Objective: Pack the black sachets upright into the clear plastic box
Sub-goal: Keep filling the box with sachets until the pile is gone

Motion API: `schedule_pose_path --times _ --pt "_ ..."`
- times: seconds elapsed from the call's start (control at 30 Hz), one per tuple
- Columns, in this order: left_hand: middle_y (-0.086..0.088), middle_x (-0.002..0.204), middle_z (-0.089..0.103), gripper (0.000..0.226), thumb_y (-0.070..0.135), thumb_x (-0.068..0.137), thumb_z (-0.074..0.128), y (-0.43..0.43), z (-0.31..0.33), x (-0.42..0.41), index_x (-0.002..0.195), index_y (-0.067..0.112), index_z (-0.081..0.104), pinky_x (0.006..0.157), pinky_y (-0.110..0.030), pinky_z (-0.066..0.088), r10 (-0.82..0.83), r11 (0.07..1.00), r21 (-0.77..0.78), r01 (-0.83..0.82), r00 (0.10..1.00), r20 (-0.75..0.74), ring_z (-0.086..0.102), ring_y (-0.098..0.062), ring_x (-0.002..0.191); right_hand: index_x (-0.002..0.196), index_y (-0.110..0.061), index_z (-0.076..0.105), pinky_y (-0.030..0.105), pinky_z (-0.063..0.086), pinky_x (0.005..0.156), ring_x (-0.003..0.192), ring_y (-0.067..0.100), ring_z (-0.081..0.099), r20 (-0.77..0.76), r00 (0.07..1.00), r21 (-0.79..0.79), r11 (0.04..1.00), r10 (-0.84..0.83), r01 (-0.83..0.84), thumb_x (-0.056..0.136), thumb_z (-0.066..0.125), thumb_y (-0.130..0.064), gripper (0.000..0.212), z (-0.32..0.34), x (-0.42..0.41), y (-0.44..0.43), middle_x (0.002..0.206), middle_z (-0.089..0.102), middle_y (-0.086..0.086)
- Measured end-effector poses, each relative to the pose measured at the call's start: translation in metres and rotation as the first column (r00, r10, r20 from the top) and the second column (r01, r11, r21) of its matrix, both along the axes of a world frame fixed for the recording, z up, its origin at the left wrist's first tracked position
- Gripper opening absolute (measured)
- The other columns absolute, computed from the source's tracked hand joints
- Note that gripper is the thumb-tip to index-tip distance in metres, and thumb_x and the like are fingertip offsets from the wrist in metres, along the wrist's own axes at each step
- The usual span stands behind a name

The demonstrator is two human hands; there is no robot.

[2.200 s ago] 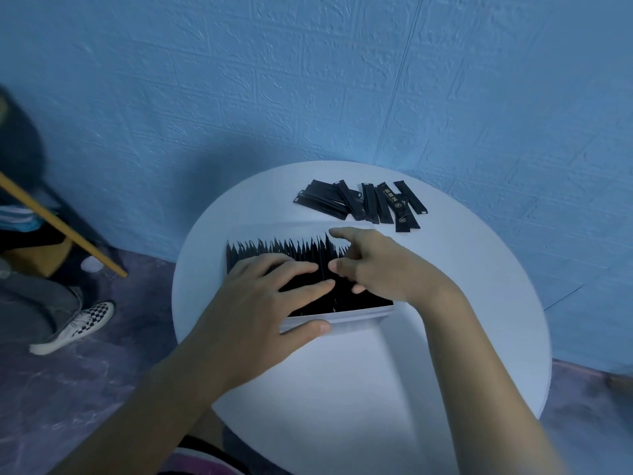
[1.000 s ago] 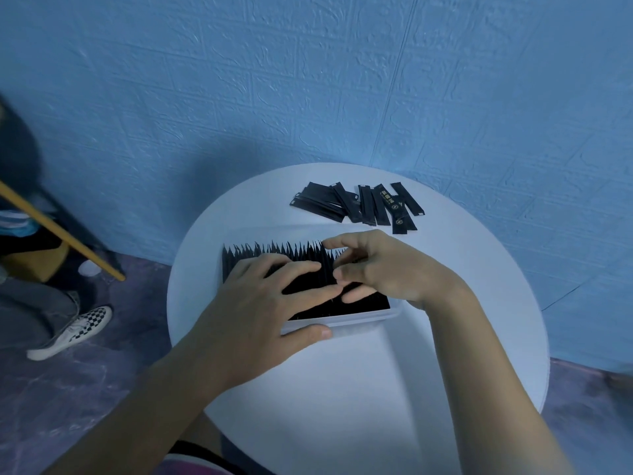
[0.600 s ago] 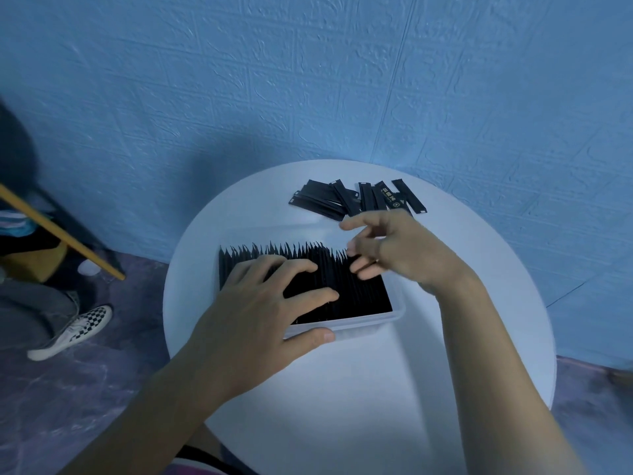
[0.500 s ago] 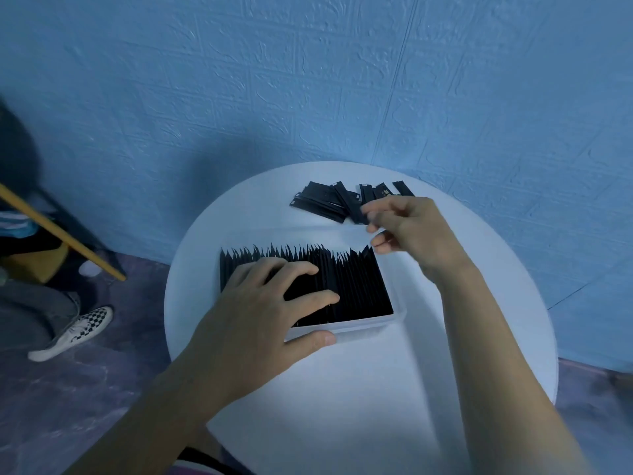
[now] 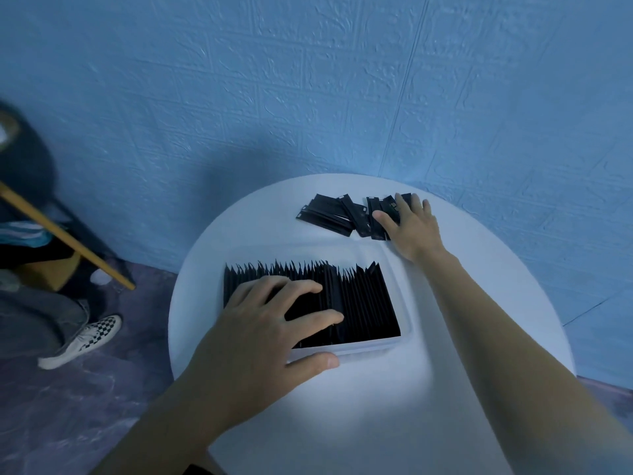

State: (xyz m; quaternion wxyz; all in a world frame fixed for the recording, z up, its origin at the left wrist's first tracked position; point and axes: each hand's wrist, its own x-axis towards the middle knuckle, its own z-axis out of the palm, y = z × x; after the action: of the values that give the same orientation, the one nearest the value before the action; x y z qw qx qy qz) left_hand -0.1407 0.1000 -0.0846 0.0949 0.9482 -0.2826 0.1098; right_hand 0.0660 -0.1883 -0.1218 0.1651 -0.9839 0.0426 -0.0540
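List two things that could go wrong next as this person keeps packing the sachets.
The right hand lies flat on overlapping loose sachets, so it may lift several or push some toward the table edge. The clear box looks nearly full; forcing another in could bend or tip the upright sachets.

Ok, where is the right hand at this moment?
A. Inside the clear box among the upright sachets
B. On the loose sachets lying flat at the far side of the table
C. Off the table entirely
B: the right hand rests flat on the loose sachets, beyond the clear box.
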Motion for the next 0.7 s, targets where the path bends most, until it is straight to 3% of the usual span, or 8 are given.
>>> schedule_pose_path --times 0.1,0.23,0.33,0.5,0.63,0.7 --pt "0.016 0.139 0.051 0.044 0.07 0.089 0.047 0.001 0.0 -0.001 0.126 0.048 0.059 0.101 -0.043 0.042 -0.005 1.0 -0.008 0.005 1.0 0.007 0.05 -0.019 0.122 0.155 -0.024 0.028 0.052 0.013 0.12 0.152 0.033 0.014 -0.084 0.996 -0.104 0.994 0.016 -0.024 0.097 0.026 -0.069 0.073 -0.008 0.003 0.006 0.164 0.02 0.012" --pt "0.015 0.139 0.051 0.045 0.069 0.088 0.047 0.004 -0.001 -0.002 0.126 0.048 0.059 0.101 -0.041 0.039 -0.011 1.0 -0.019 0.011 1.0 0.013 0.05 -0.019 0.121 0.153 -0.02 0.033 0.048 0.019 0.118 0.147 0.032 0.024 -0.017 0.998 -0.121 0.991 0.055 -0.057 0.103 0.028 -0.052 0.059 -0.011 -0.023 0.012 0.159 0.033 0.011" --pt "0.014 0.139 0.052 0.046 0.069 0.089 0.047 0.004 -0.002 -0.001 0.127 0.047 0.06 0.101 -0.043 0.04 -0.019 1.0 -0.017 0.019 0.999 0.027 0.05 -0.02 0.122 0.156 -0.018 0.029 0.046 0.018 0.12 0.149 0.031 0.02 -0.033 0.996 -0.125 0.988 0.089 -0.092 0.105 0.028 -0.046 0.058 -0.012 -0.058 0.016 0.16 0.03 0.01" --pt "0.012 0.14 0.052 0.048 0.068 0.091 0.044 0.004 -0.003 0.0 0.129 0.044 0.06 0.099 -0.045 0.041 -0.034 0.999 -0.005 0.034 0.999 0.043 0.05 -0.022 0.121 0.145 -0.014 0.048 0.043 0.03 0.109 0.138 0.033 0.036 0.085 0.984 0.021 0.987 0.158 -0.16 0.105 0.043 -0.039 0.048 0.012 -0.065 0.014 0.144 0.05 0.008" --pt "0.012 0.139 0.053 0.047 0.068 0.09 0.046 0.007 -0.004 -0.002 0.127 0.045 0.061 0.098 -0.045 0.04 -0.027 0.999 -0.034 0.029 0.999 0.037 0.05 -0.022 0.121 0.152 -0.024 0.041 0.038 0.021 0.118 0.152 0.024 0.02 0.023 0.966 0.126 0.958 0.258 -0.258 0.104 0.046 -0.043 0.052 0.031 -0.037 0.034 0.159 0.037 0.004" --pt "0.013 0.139 0.053 0.047 0.069 0.09 0.046 0.009 -0.005 -0.003 0.127 0.045 0.061 0.098 -0.045 0.041 -0.029 0.999 -0.037 0.03 0.999 0.036 0.051 -0.022 0.121 0.154 -0.024 0.038 0.039 0.023 0.117 0.151 0.022 0.021 -0.031 0.95 0.114 0.945 0.312 -0.307 0.102 0.046 -0.049 0.058 0.029 -0.021 0.047 0.16 0.035 0.004"
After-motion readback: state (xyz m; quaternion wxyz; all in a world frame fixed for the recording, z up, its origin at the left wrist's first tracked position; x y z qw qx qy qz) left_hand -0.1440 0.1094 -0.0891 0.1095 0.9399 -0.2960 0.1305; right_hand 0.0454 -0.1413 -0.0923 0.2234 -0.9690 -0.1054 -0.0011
